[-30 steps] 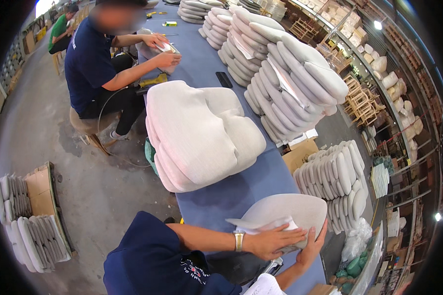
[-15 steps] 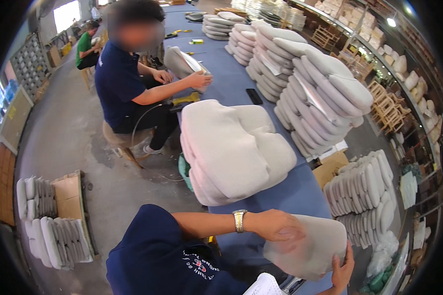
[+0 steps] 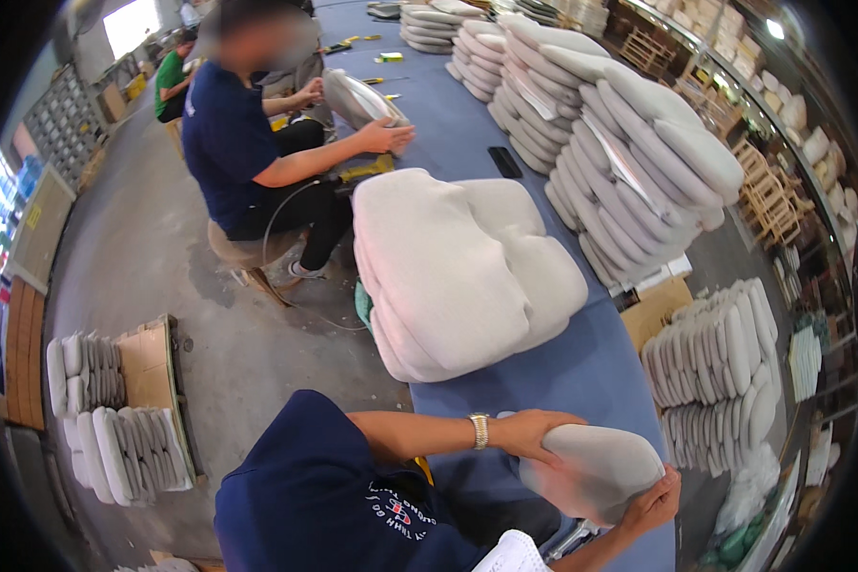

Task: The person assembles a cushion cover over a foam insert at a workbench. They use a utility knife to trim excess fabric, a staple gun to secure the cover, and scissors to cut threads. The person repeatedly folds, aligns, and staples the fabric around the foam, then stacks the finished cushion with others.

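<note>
A light grey padded cushion (image 3: pixel 596 467) is tilted in front of me over the near end of the blue-covered table (image 3: pixel 612 389). My left hand (image 3: pixel 536 435), with a metal watch at the wrist, is closed round its far left edge. At its right edge my right hand (image 3: pixel 652 500) grips the rim, fingers curled over it. A metal tool (image 3: pixel 570 540), partly hidden by my right forearm and a white cloth, lies below the cushion. Just beyond my hands rests a short pile of similar cushions (image 3: pixel 439 276).
Tall cushion stacks (image 3: pixel 629 162) line the table's right side, near a black phone (image 3: pixel 505 162). On the left a co-worker (image 3: pixel 224 153) sits on a stool, holding another cushion (image 3: pixel 362 100). More cushions stand on the floor at left (image 3: pixel 124 448) and right (image 3: pixel 715 372).
My left hand has gone from lying on the cushion's face to gripping its far edge. The cushion is turned and tilted differently. The co-worker's hands have shifted on their cushion.
</note>
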Available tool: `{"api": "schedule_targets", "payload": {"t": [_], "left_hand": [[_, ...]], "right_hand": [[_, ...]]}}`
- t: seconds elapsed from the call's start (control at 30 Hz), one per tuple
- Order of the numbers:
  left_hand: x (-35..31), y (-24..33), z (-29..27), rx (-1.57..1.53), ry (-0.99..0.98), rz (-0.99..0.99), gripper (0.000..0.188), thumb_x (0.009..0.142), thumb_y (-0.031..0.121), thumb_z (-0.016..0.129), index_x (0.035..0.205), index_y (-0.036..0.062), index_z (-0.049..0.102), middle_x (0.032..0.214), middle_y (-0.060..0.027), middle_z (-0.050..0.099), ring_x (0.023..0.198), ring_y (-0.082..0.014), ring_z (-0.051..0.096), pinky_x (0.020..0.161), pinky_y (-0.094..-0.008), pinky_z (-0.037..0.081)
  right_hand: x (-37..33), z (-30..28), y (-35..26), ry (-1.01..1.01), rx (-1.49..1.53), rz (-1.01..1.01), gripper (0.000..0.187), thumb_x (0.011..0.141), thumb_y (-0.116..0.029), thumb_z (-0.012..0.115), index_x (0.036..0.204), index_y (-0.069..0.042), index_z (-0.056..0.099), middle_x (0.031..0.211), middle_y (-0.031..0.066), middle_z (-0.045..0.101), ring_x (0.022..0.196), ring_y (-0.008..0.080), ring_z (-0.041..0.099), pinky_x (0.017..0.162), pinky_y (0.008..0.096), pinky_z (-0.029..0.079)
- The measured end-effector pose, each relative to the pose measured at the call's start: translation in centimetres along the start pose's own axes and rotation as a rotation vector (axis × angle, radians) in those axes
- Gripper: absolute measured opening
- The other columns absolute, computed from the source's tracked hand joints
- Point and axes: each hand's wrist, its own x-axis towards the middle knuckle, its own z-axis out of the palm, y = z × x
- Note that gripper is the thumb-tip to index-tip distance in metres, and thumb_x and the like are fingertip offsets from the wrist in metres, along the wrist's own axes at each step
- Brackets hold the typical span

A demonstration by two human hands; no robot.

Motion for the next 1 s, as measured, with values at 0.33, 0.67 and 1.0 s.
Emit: {"api": "schedule_targets", "payload": {"t": [0.33,0.67,1.0], "left_hand": [[-5.4,-9.9,3.7,0.102,0.013,0.072,0.075,0.078,0.036,0.087,0.143,0.0148,0.055,0.137,-0.0113,0.063,0.130,-0.0330,0.057,0.109,-0.0475,0.044],[-7.9,-1.7,-2.4,0.580,0.157,0.044,0.050,0.072,0.024,0.084,0.118,0.0087,0.072,0.104,-0.0118,0.071,0.097,-0.0334,0.065,0.092,-0.0435,0.051],[-10.7,-1.4,-0.5,0.895,-0.080,-0.377,0.069,0.072,0.041,0.086,0.125,0.0010,0.068,0.103,-0.0138,0.071,0.094,-0.0333,0.070,0.079,-0.0429,0.057]], "right_hand": [[-5.0,-3.1,0.9,0.164,0.189,0.073,0.050,0.109,-0.032,0.040,0.089,0.004,0.068,0.084,0.0143,0.068,0.075,0.0256,0.063,0.069,0.0374,0.048],[-3.5,-3.0,7.4,0.313,-0.028,0.012,0.034,0.089,-0.029,0.057,0.086,-0.001,0.075,0.081,0.0127,0.073,0.073,0.0223,0.068,0.072,0.0351,0.055],[-17.8,12.7,8.3,-0.086,0.448,1.113,0.054,0.101,-0.024,0.065,0.147,-0.001,0.051,0.146,0.0202,0.057,0.132,0.0290,0.055,0.106,0.0392,0.045]]}}
